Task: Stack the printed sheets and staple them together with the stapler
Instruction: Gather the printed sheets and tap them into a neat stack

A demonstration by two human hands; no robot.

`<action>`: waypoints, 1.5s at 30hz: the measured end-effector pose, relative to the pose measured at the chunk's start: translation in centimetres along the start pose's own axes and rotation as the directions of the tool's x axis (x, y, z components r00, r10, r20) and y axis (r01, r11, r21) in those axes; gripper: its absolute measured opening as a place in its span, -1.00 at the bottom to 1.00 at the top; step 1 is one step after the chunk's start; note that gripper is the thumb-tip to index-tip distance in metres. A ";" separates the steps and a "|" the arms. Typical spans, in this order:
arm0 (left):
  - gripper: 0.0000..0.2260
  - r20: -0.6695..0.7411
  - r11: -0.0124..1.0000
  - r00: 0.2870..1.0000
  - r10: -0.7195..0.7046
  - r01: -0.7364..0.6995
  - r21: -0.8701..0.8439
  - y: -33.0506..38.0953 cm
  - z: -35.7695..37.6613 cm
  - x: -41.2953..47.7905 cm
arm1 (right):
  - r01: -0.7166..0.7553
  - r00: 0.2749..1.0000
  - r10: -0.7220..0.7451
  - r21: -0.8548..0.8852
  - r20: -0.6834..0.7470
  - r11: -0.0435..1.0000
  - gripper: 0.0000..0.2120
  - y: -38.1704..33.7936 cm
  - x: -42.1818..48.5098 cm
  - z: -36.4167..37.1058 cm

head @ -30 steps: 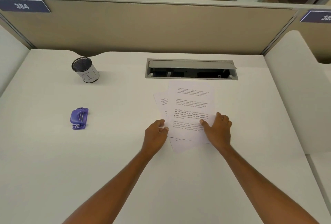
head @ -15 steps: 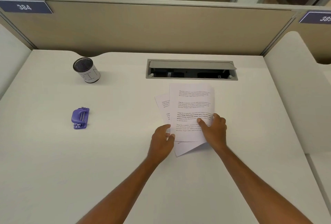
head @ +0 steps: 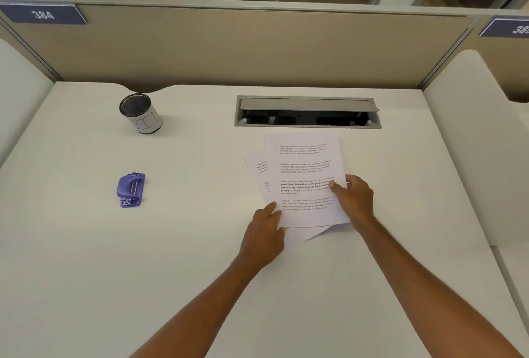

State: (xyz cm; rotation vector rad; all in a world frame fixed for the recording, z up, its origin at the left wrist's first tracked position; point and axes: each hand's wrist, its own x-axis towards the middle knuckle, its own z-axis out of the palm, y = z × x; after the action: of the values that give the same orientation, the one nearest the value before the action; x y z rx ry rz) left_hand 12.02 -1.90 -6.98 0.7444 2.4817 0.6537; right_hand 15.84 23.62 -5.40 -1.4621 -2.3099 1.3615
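Both hands pinch the fanned printed sheets (head: 307, 183): left hand (head: 264, 231), right hand (head: 353, 200). Left of them lie the purple stapler (head: 130, 190) and a cup (head: 140, 113) marked "BIN"; the divider sign (head: 43, 14) reads "384".

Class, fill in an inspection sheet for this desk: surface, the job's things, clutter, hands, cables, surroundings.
Surface: white desk, flat, with an open grey cable hatch.
Job's things: white printed sheets overlapping, fanned, not squared; purple stapler apart, to their left.
Clutter: black mesh cup with a white paper label, upright.
Hands: left hand at the sheets' lower left corner; right hand grips their right edge.
Cables: nothing seen.
Surroundings: beige partition, blue plate marked 384, window behind.
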 end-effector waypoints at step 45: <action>-0.54 0.144 0.503 0.921 -0.361 0.322 -0.802 -1.8 -4.8 3.1 | -0.149 0.834 0.002 0.223 0.552 0.963 -0.40 1.2 -2.3 -1.3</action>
State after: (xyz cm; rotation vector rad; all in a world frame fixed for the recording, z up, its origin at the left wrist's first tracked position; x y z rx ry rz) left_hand 6.38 -2.80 -5.18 -0.1418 1.8931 1.4989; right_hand 18.52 22.92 -4.63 -1.2048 -2.2401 2.2596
